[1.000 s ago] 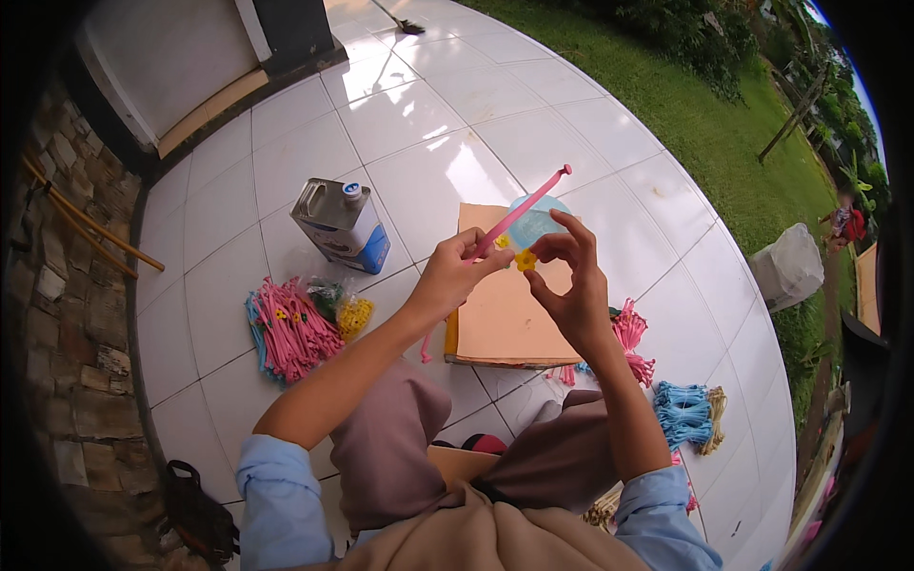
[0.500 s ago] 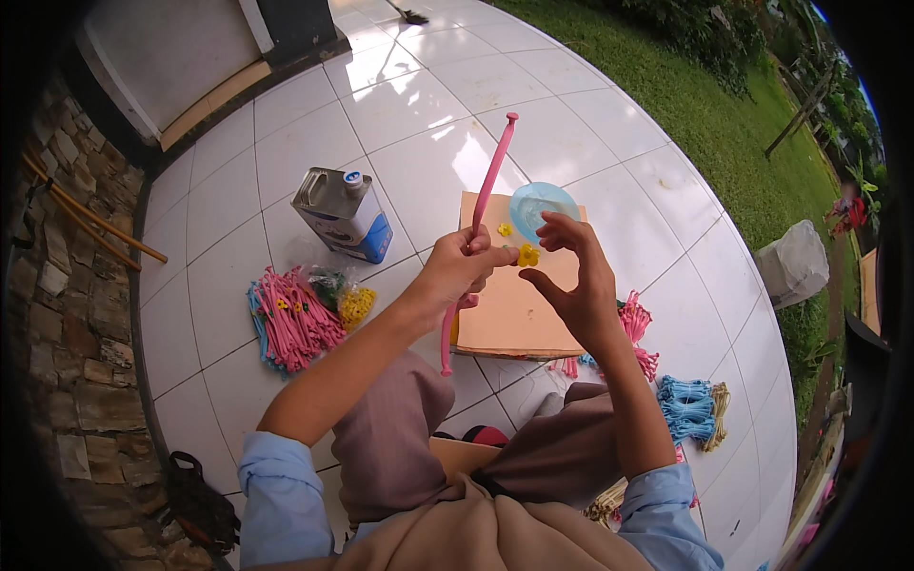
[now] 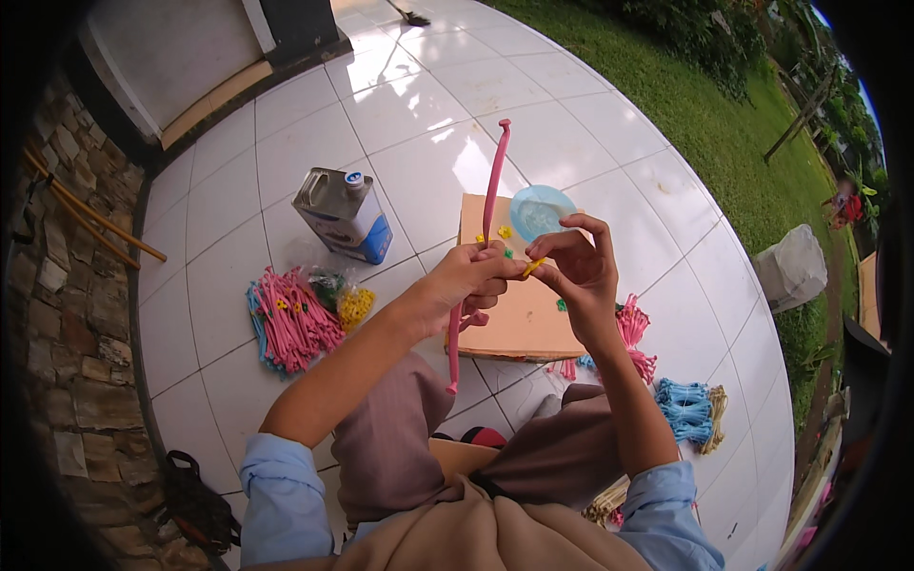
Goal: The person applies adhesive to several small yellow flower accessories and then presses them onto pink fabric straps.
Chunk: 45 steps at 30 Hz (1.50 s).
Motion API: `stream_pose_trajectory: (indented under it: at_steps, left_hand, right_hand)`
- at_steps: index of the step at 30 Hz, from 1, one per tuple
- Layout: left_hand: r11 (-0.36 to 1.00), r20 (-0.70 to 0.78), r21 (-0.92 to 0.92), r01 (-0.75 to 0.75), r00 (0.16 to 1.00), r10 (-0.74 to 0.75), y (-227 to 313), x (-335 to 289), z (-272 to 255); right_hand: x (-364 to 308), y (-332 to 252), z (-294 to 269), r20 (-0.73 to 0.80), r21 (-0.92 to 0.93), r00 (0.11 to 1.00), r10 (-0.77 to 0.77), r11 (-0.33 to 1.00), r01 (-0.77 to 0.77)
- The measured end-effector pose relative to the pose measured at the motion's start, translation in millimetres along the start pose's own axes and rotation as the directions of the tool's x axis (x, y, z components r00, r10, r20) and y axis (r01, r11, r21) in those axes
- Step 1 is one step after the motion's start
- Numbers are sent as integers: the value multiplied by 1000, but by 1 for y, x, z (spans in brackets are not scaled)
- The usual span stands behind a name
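An outdoor porch seen from above, its edges curved by the lens. Glossy white square floor tiles (image 3: 224,314) with thin dark grout lines cover the ground; bright daylight glares off them near the top. Along the left runs a wall of rough, brown-grey stone blocks (image 3: 100,390). At upper left, a pale grey panel (image 3: 181,67), possibly a door, stands above a tan ledge (image 3: 217,109), beside a dark pillar (image 3: 303,29). Beyond the floor's right edge lie green lawn (image 3: 700,143), leafy shrubs (image 3: 681,48) and a slanting post (image 3: 804,114).

Cardboard (image 3: 524,319) between bundles (image 3: 301,328), can (image 3: 328,226) left
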<state>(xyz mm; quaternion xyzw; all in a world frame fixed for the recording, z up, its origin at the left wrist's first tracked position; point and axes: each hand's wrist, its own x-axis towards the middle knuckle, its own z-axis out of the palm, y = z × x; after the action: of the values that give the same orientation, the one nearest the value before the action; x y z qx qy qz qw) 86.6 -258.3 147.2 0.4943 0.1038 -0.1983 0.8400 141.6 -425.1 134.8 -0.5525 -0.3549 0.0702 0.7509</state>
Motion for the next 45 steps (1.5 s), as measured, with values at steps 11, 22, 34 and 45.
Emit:
stream_pose_trajectory:
  at_steps: [11,22,34,45]
  left_hand:
    - [872,-123,489,-38,986,112,-6,8,4]
    - [719,-44,614,-324,896,441,-20,18,10]
    - [743,5,545,-389,887,461,-39,5,51]
    - [993,39,45,-107,994,106,-24,3,40]
  right_hand:
    - [5,-14,-34,-235,-409,970,-62,912,-41]
    - [-15,-39,-61,-415,-504,902,-121,856,-117]
    - [-28,-63,-39,-338,-294,941,11,949,-117]
    - [-19,-71,-35,-368,-206,927,70,966,-155]
